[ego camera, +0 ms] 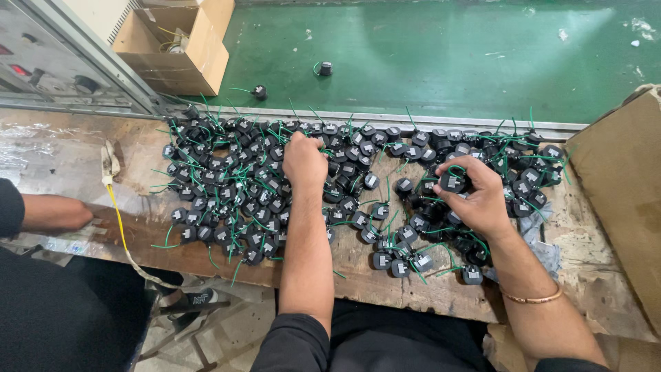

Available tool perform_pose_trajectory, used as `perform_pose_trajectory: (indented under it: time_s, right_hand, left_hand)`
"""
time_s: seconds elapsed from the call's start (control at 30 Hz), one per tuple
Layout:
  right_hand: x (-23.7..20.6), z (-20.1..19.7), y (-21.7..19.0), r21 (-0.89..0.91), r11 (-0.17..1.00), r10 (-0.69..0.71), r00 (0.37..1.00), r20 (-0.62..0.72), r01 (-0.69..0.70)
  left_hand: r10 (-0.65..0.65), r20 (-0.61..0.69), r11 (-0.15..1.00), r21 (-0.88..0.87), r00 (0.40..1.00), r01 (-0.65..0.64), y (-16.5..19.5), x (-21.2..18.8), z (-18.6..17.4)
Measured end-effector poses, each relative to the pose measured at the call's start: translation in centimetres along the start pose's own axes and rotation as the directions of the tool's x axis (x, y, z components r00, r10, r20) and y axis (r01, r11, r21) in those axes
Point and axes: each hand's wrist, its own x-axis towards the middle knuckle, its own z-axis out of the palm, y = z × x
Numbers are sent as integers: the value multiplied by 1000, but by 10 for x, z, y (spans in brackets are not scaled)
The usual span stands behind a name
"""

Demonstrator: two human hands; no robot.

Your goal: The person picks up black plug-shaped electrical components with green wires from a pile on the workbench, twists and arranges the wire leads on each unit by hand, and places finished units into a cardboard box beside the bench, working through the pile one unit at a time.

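Components (234,186) — black, green-wired — cover our workbench (62,148) toward its far edge. Our left hand (303,162) rests closed on them; our right hand (478,200) pinches one part (452,182).

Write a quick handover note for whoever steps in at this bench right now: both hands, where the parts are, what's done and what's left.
Left hand: closed, knuckles up, resting in the pile of small black round parts with green wires; what it grips is hidden.
Right hand: fingers curled around one black part lifted from the heap.
Parts cover the worn workbench; two lie on the green floor beyond the edge.
Another person's arm rests at far left.
Done: no sorted batch visible.
Left: nearly the whole pile.
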Motion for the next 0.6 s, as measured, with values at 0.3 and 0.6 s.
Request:
perform_pose_trajectory:
  time_s: [0.3, 0.6]
  right_hand:
    - [0, -1, 0, -18, 1000, -17, 1000, 1, 17]
    - [0, -3, 3, -26, 999, -24, 1000, -11, 24]
  left_hand:
    - [212, -145, 958, -167, 966, -235, -4, 0, 2]
    - [357, -43, 717, -628, 933, -303, 24, -18, 11]
